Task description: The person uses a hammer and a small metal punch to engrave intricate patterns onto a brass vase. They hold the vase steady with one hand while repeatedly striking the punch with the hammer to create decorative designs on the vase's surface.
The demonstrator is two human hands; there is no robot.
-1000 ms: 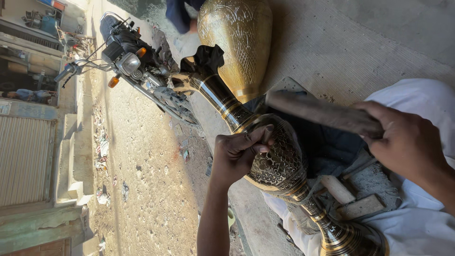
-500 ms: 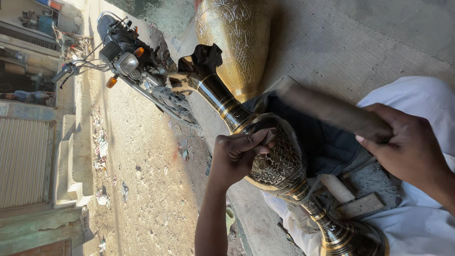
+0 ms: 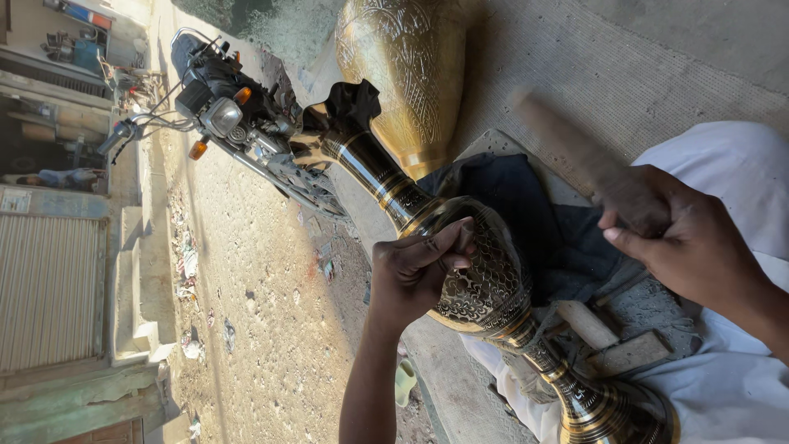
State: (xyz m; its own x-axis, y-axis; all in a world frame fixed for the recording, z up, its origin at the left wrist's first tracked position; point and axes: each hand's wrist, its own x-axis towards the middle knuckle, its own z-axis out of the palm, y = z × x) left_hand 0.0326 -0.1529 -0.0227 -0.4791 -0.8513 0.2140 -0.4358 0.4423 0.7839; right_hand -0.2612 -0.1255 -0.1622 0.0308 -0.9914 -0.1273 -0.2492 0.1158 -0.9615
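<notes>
A tall brass vase (image 3: 493, 284) with dark engraved patterns lies tilted across a dark cloth (image 3: 534, 214). Its neck points toward a black rag (image 3: 352, 103) stuffed in its mouth, and its foot (image 3: 608, 411) is at the lower right. My left hand (image 3: 411, 275) presses on the vase's belly, fingers pinched together around a thin tool that is mostly hidden. My right hand (image 3: 682, 247) grips a wooden stick (image 3: 575, 156), blurred with motion and raised off the vase. White clothing (image 3: 740, 173) covers my lap.
A second, larger golden engraved vessel (image 3: 411, 74) stands behind the vase on a woven mat (image 3: 625, 74). Wooden blocks (image 3: 608, 341) lie under the vase. A motorcycle (image 3: 238, 123) is parked on the sandy street, with shuttered shopfronts (image 3: 49, 288) beyond.
My right hand has swung the wooden stick up and away from the vase, and the stick is now blurred. My left hand stays pinched on the vase's belly.
</notes>
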